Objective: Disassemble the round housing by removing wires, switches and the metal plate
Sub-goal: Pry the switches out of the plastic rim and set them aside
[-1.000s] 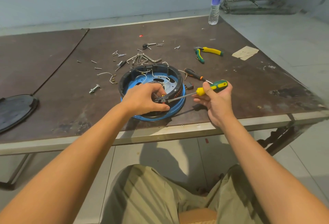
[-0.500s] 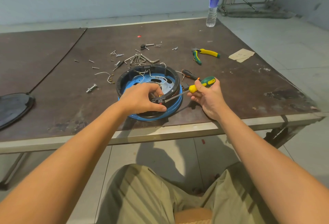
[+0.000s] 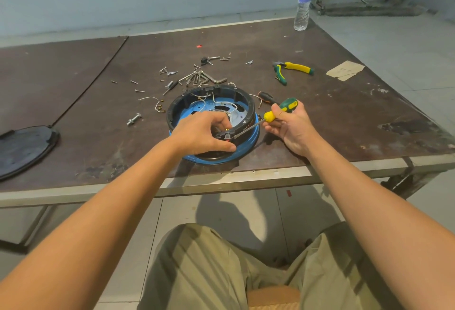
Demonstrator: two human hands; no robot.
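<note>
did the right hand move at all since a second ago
Yes. The right hand has drawn left, toward the round housing: its screwdriver handle now sits beside the loose black-handled screwdriver's handle; earlier it lay out by that tool's tip.

Round housing [image 3: 250,110]: we saw a black ring on a blue base.
Switch [image 3: 225,135]: black, with a red spot.
Screwdriver [image 3: 269,115]: we noted a green and yellow handle.
Pliers [image 3: 293,68]: yellow and green grips.
Table [image 3: 344,117]: dark brown.

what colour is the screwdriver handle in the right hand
Green and yellow handle, clearest in the head view.
</note>
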